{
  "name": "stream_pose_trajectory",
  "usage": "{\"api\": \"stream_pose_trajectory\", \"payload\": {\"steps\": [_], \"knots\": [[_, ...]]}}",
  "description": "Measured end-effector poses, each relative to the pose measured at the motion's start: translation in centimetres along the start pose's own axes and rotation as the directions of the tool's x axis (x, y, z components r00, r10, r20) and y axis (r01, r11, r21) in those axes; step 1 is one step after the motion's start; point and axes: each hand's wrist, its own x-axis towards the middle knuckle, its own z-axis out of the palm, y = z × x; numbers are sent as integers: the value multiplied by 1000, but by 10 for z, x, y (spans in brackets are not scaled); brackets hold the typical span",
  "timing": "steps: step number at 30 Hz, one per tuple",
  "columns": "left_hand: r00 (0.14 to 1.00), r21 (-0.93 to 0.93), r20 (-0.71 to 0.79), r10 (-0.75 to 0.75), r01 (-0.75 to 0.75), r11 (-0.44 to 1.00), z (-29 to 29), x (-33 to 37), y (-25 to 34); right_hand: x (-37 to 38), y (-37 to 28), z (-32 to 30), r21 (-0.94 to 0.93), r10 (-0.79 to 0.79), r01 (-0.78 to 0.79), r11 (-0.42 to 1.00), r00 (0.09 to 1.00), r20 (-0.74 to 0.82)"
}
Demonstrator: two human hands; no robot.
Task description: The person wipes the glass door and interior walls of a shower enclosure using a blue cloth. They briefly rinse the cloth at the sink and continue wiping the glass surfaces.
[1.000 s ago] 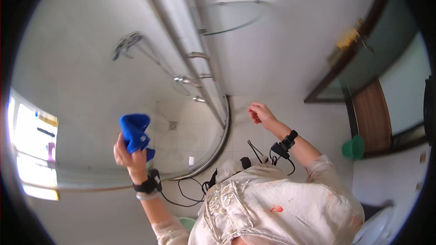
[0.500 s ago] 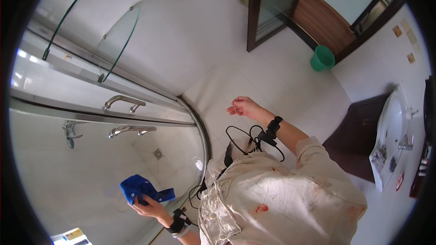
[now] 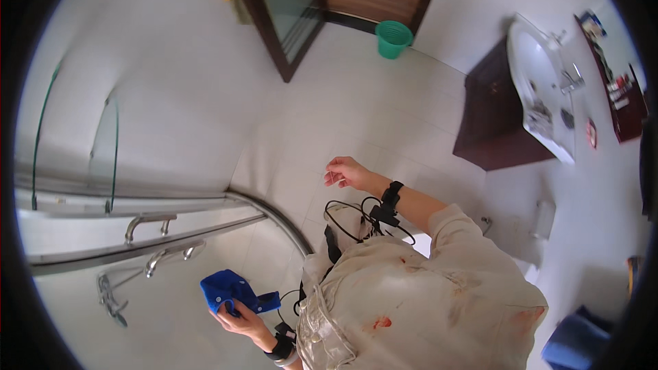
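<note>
My left hand (image 3: 241, 320), at the lower left, is closed round a blue cloth piece (image 3: 226, 286) with small whitish dots like snap buttons. The cloth bunches above my fingers, and a flap of it sticks out to the right, in front of the shower enclosure. In the middle of the view my right hand (image 3: 346, 173) hangs over the light tiled floor. Its fingers are loosely bent and apart, and I make out nothing held in them. Black bands sit on both wrists, with black cables near the right one.
Curved glass shower doors with metal handles (image 3: 156, 258) stand at left, a shower mixer (image 3: 110, 294) behind them. A green basket (image 3: 393, 40) is by the open door (image 3: 288, 20). A white washbasin (image 3: 541, 72) on a dark cabinet (image 3: 490, 113) stands at right. Blue fabric (image 3: 579, 342) shows lower right.
My view has turned to the right, so the door, basket and washbasin sit further left. My left hand still grips the blue cloth; my right hand keeps much the same pose.
</note>
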Motion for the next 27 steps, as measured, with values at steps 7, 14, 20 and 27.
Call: {"api": "stream_pose_trajectory", "payload": {"steps": [7,14,20,27], "knots": [[965,-219,213,151,-103,970,22,-6,0,-50,58,-61,49,-107,129,990,943,-316],[916,-345,344,206,-81,935,70,6,28,-109,45,-111,201,-154,333,921,786,-598],[889,-513,312,335,-139,847,136,31,104,-134,12,-180,222,-201,514,828,643,-739],[853,-628,277,443,-188,755,233,68,204,-158,-48,-275,172,-236,686,707,458,-857]]}}
